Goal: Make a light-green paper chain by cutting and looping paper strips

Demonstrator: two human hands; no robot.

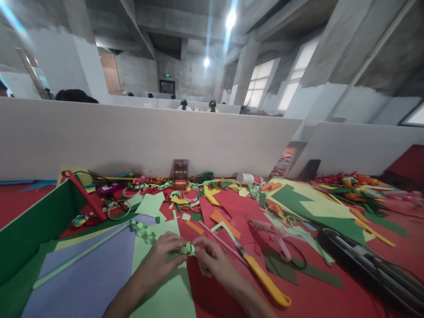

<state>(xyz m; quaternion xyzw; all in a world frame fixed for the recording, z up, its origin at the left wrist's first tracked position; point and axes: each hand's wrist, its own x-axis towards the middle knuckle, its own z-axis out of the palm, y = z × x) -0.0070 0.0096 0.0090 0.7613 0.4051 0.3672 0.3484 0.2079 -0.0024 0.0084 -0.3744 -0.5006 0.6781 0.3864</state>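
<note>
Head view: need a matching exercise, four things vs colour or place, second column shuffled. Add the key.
Things
1. Small curled paper piece
2. Nearer glue gun
3. Long-handled tool
4. Purple sheet

Colour or place
A. Yellow handle
B. Beneath a light green stick
C. Between the left hand and the right hand
D. Pink

Pairs: 1-C, 2-D, 3-A, 4-B

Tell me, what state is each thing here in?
Green paper curl, coiled, held
Left hand, fingers holding it
Right hand, fingers pinching it
Green paper stick, straight
Pink glue gun, lying down; power unclear
Yellow-handled tool, lying flat
Ceiling light, on
Green sign, lit
</note>
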